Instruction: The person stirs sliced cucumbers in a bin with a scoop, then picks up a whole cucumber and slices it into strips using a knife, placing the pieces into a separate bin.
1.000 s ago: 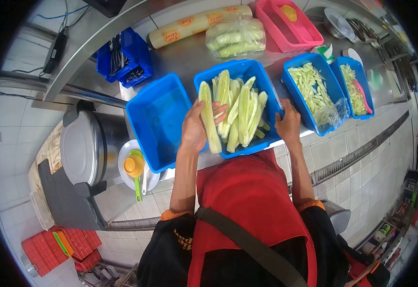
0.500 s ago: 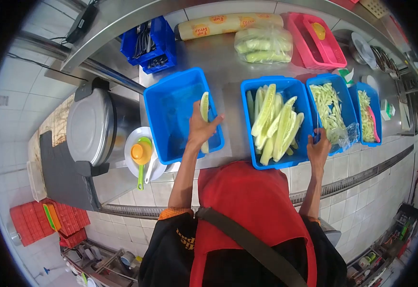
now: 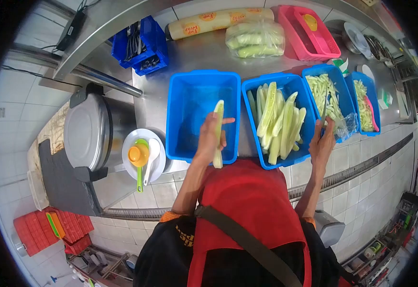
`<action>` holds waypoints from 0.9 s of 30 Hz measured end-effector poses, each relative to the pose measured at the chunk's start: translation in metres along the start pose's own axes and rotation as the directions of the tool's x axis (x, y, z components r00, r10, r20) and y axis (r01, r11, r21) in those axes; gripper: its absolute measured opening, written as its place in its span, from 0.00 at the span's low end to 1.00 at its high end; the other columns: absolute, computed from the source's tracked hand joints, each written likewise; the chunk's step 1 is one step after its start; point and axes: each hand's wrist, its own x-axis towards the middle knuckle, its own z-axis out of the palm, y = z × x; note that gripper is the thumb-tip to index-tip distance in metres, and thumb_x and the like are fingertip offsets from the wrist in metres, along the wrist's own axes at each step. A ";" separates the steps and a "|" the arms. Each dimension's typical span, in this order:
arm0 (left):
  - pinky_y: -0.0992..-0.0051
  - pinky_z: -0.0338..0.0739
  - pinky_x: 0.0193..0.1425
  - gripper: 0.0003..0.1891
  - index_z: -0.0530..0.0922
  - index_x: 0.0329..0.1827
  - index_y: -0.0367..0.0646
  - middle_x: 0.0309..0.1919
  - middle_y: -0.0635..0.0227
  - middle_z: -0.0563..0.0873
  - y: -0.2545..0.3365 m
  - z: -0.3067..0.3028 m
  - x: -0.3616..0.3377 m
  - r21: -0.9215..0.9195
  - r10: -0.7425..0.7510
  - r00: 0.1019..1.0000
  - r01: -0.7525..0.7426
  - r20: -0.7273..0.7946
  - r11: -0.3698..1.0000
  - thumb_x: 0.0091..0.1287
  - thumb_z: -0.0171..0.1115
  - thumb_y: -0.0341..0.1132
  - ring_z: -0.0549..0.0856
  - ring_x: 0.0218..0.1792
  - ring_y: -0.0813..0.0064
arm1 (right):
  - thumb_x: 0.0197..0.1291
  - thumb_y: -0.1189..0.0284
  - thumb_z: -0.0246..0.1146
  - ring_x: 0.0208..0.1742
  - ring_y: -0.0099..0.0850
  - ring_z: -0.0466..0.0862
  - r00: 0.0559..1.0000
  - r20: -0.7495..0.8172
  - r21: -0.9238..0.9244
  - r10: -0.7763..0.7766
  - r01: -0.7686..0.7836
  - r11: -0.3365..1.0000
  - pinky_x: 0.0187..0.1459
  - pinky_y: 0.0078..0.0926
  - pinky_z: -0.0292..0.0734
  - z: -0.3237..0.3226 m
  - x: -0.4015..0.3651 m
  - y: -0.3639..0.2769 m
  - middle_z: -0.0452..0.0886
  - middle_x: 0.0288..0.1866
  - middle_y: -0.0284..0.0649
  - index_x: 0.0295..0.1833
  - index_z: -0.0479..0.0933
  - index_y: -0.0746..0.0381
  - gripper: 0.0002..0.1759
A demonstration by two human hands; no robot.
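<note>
My left hand (image 3: 211, 141) grips a long piece of cucumber (image 3: 219, 112), held upright over the near edge of a blue tub (image 3: 169, 115). Its index finger points out to the right. My right hand (image 3: 322, 142) is closed on a knife (image 3: 324, 106) with the blade pointing away from me, between two other blue tubs. Long cucumber pieces (image 3: 278, 119) fill the middle tub (image 3: 246, 138). Small cut cucumber pieces (image 3: 321, 91) lie in the tub beyond the knife.
A further blue tub (image 3: 375, 91) at right holds cut pieces and a pink utensil. Behind are a bag of whole cucumbers (image 3: 255, 40), a wrap roll (image 3: 218, 23) and a pink basket (image 3: 321, 50). At left stand a plate (image 3: 160, 167) with utensils and a large lidded pot (image 3: 87, 129).
The left blue tub has moved right and straightened, now close beside the middle tub. My left hand has shifted right with the cucumber piece. My right hand has turned, showing the knife blade more plainly.
</note>
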 end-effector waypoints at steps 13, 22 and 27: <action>0.80 0.80 0.32 0.21 0.67 0.69 0.40 0.58 0.51 0.82 0.020 -0.079 0.000 -0.514 0.138 0.986 -0.166 -0.092 0.841 0.80 0.39 0.42 0.82 0.31 0.74 | 0.59 0.69 0.70 0.34 0.57 0.85 0.789 0.546 0.399 -0.282 0.052 0.916 0.33 0.50 0.79 0.081 -0.051 -0.138 0.82 0.30 0.55 0.60 0.67 0.60 0.27; 0.57 0.75 0.72 0.26 0.56 0.76 0.30 0.74 0.41 0.63 0.014 -0.104 -0.026 -0.839 0.282 0.957 -0.207 -0.067 0.503 0.78 0.43 0.32 0.73 0.69 0.48 | 0.48 0.73 0.77 0.39 0.56 0.86 0.797 0.576 0.261 -0.183 0.033 0.965 0.40 0.50 0.80 0.066 -0.027 -0.113 0.86 0.36 0.52 0.64 0.65 0.58 0.39; 0.67 0.90 0.47 0.25 0.60 0.77 0.42 0.73 0.55 0.69 0.011 -0.082 -0.018 -0.748 0.246 0.965 -0.097 0.091 0.657 0.81 0.42 0.40 0.86 0.50 0.65 | 0.60 0.62 0.72 0.32 0.49 0.85 0.833 0.506 0.440 -0.222 -0.028 0.898 0.35 0.43 0.78 0.048 -0.020 -0.113 0.82 0.30 0.51 0.60 0.70 0.60 0.28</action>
